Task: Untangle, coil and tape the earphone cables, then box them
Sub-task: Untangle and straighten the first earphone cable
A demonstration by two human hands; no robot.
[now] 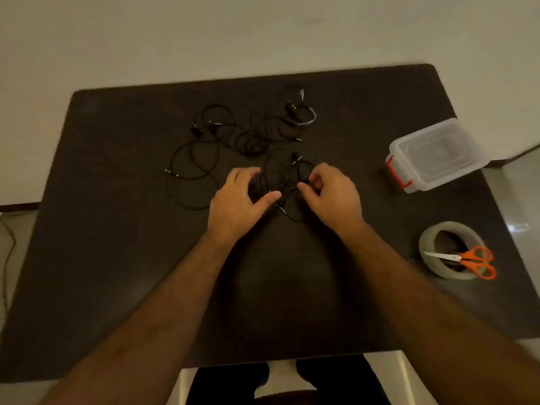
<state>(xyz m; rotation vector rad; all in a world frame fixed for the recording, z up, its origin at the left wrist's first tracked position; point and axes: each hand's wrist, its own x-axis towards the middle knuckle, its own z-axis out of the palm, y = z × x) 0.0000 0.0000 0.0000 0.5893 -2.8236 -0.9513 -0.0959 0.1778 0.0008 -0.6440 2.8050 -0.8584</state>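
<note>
No text, label, brand, number or sign can be read anywhere in the head view. The clear plastic box, the roll of tape and the orange-handled scissors show no legible markings; the picture is dim and slightly blurred.

dark table on pale tiled floor, dim warm light

**Both hands on the cable tangle, mid-frame**

Left hand and right hand pinch black earphone cables on dark table. Clear box upper right. Tape roll with orange scissors across it, right edge.
</note>
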